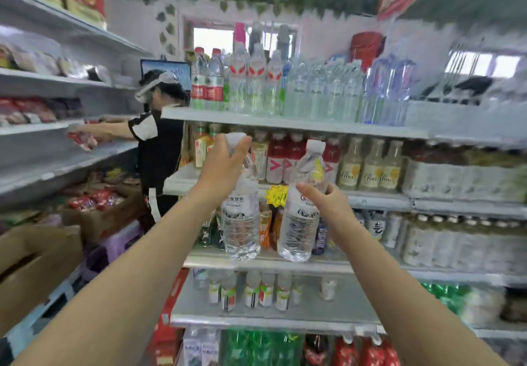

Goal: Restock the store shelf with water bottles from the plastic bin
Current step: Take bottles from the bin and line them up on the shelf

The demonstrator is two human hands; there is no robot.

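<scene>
Presently, left hand (pixel 225 163) grips one water bottle (pixel 241 220) by its neck; right hand (pixel 325 203) curls round a second bottle (pixel 299 223) at the shoulder. Both bottles upright, raised before the drinks shelf (pixel 299 124).

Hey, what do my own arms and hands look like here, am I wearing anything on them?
Both are bare. The left forearm and right forearm show no sleeve as far as the frame reaches. The left hand and right hand wear no gloves, and no watch, bracelet or ring is visible.
</scene>
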